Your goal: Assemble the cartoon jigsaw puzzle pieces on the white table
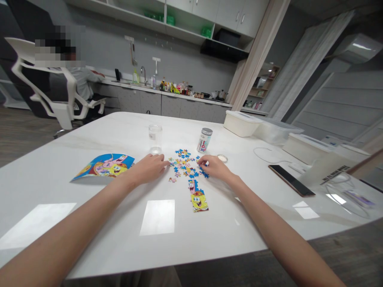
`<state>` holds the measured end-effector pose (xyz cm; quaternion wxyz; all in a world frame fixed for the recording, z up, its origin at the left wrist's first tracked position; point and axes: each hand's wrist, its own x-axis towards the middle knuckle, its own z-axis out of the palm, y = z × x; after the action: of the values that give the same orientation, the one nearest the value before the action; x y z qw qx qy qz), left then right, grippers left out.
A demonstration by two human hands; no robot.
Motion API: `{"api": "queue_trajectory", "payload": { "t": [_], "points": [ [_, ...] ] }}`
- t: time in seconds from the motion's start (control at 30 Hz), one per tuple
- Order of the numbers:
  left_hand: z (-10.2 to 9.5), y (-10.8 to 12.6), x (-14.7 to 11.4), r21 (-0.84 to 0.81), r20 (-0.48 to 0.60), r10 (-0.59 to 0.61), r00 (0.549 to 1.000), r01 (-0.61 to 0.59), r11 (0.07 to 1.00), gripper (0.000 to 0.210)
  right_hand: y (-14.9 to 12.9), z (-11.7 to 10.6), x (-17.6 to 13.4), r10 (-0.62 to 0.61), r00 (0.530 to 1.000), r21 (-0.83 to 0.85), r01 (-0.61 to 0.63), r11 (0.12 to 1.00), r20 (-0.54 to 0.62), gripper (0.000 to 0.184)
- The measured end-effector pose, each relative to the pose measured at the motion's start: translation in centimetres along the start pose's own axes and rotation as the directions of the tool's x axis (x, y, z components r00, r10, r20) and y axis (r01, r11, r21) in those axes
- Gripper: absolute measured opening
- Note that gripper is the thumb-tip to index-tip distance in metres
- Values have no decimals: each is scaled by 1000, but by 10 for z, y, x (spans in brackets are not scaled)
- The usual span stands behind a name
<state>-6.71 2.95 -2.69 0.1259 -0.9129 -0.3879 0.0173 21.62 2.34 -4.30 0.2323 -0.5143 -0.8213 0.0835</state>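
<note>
Loose jigsaw puzzle pieces, mostly blue and yellow, lie spread on the white table. At their left edge is my left hand, its thumb and index finger closed on a small puzzle piece. My right hand is at the pile's right side, fingers bent and pressed together at the tips; what they hold is hidden. Nearer to me lies a joined section of puzzle with a yellow cartoon face and a pink one. A single piece sits apart. The curved picture sheet is left of my left hand.
Behind the pieces stand a clear jar and a printed can with a silver lid. A round lid lies behind my right hand. To the right are a phone, cables and storage boxes. A person sits far left.
</note>
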Motion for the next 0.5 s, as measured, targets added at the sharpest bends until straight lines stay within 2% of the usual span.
{"api": "queue_trajectory", "payload": {
  "t": [0.13, 0.3, 0.5],
  "points": [
    [1, 1, 0, 5, -15, 17, 1000, -16, 1000, 35, -2, 0, 2, -15, 999, 72, 19, 997, -49, 23],
    [1, 2, 0, -11, -19, 7, 1000, -7, 1000, 32, -2, 3, 6, 116, 992, 354, -123, 927, 42, 15],
    [-2, 4, -1, 0, -12, 8, 1000, -8, 1000, 31, 2, 4, 5, 95, 994, 251, -105, 962, 52, 13]
  ]
}}
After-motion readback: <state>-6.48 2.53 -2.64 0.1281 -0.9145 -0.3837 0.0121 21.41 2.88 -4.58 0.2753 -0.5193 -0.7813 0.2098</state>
